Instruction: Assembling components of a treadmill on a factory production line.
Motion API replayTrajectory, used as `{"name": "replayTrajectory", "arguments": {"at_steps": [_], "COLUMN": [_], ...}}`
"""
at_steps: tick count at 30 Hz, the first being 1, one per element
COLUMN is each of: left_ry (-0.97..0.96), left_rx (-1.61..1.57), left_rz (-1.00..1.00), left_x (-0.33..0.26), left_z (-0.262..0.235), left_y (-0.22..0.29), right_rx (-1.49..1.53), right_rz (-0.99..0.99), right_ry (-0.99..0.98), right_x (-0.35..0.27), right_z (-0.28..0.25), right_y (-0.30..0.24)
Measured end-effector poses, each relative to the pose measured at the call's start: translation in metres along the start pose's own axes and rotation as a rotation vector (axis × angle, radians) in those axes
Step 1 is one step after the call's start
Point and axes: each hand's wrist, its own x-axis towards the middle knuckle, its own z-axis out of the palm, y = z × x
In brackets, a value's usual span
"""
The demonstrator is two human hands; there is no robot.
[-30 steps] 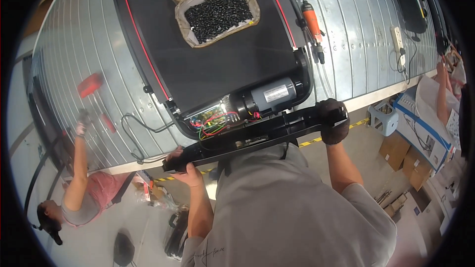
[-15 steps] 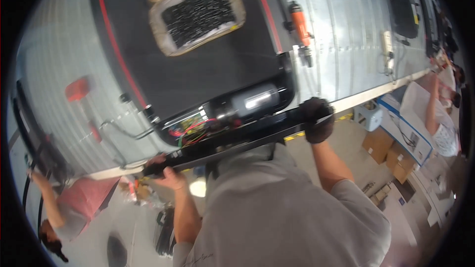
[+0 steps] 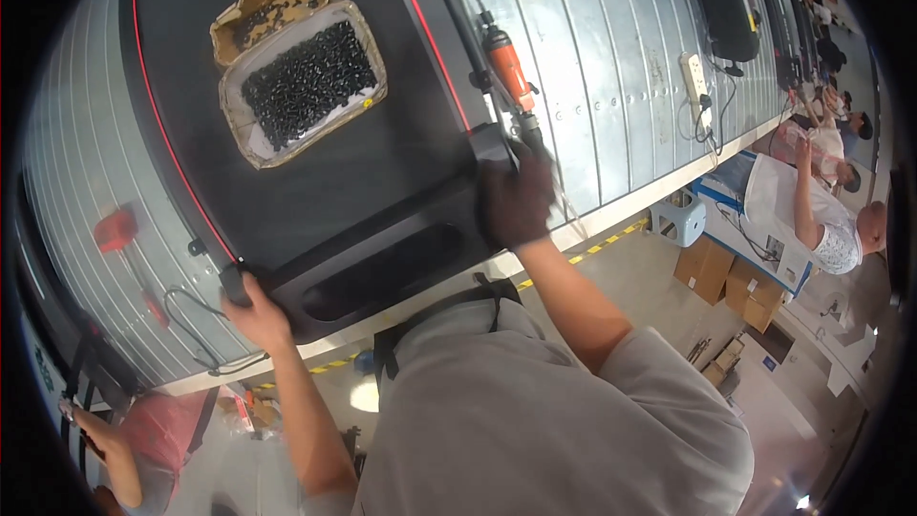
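Observation:
A long black motor cover (image 3: pixel 387 272) lies across the near end of a treadmill (image 3: pixel 315 186) with red lines down its sides. It hides the motor and wires that showed there before. My bare left hand (image 3: pixel 260 318) grips the cover's left end, thumb on top. My right hand (image 3: pixel 518 193), in a dark glove and slightly blurred, is closed over the right end; its fingertips are partly hidden. Just beyond it lies an orange and black power screwdriver (image 3: pixel 509 67). A paper-lined box of black screws (image 3: pixel 310 81) rests on the treadmill belt.
A cut-open cardboard box (image 3: pixel 267 19) with a few screws adjoins the screw box. On the ribbed metal bench lie a red-headed hammer (image 3: pixel 117 229), a cable (image 3: pixel 177 301) and a white power strip (image 3: pixel 697 91). Other people work at both sides. A blue stool (image 3: pixel 680 218) stands at right.
Both hands have moved the cover away from my body and down over the treadmill's near end. The motor and wires are now covered. My view has shifted, too.

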Motion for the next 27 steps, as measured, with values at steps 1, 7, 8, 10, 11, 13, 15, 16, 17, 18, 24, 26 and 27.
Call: {"name": "replayTrajectory", "arguments": {"at_steps": [1,7,8,10,11,13,15,16,17,18,24,26,27], "left_ry": [-0.041,-0.171,-0.187,-0.136,-0.124,-0.102,-0.137,-0.129,-0.113,-0.113,-0.176,-0.192,-0.207], "left_rx": [0.150,0.078,0.097,0.080,0.072,0.144,0.066,0.008,-0.039,0.018,0.130,0.163,0.187], "left_rz": [-0.077,-0.017,-0.005,0.028,0.033,-0.010,-0.010,0.042,0.085,0.037,0.007,0.002,-0.003], "left_x": [0.008,0.006,0.009,0.009,0.007,0.005,0.007,0.009,0.005,0.001,0.008,0.008,0.008], "left_z": [0.001,-0.009,-0.009,-0.003,-0.007,-0.018,-0.021,-0.015,-0.012,-0.009,-0.008,-0.010,-0.011], "left_y": [0.017,0.024,0.023,0.020,0.027,0.039,0.031,0.032,0.030,0.033,0.047,0.049,0.050], "right_rx": [0.104,0.155,0.161,0.105,0.114,0.194,0.303,0.234,0.170,0.167,0.089,0.118,0.111], "right_rz": [0.094,0.477,0.494,0.514,0.505,0.405,0.364,0.081,-0.195,-0.202,-0.172,-0.124,-0.117], "right_ry": [-0.210,-0.556,-0.576,-0.623,-0.614,-0.460,-0.500,-0.237,0.025,0.070,-0.129,-0.237,-0.231], "right_x": [0.021,0.035,0.035,0.040,0.038,0.036,0.046,0.046,0.048,0.057,0.044,0.042,0.030], "right_z": [-0.014,-0.042,-0.042,-0.033,-0.033,-0.036,-0.038,-0.029,-0.020,-0.033,-0.044,-0.046,-0.040], "right_y": [-0.022,-0.035,-0.035,-0.037,-0.036,-0.034,-0.031,-0.016,-0.006,-0.016,-0.025,-0.023,-0.017]}}
